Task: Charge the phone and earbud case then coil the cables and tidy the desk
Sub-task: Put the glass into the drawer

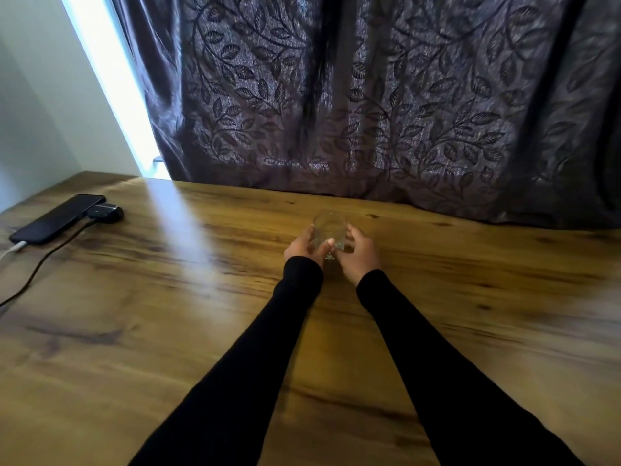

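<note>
Your left hand (304,247) and right hand (358,255) grip a clear glass (331,230) mid-bench (134,331), while far left lie the phone (57,218), earbud case (107,212) and cables (40,264).

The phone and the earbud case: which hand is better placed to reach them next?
Left. The phone and earbud case lie at the desk's far left, on the left hand's side; both hands hold the glass.

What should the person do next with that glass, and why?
Probably carry the clear glass off toward a desk edge: both the left hand and right hand already cup it mid-desk, while phone and earbud case sit cabled.
</note>
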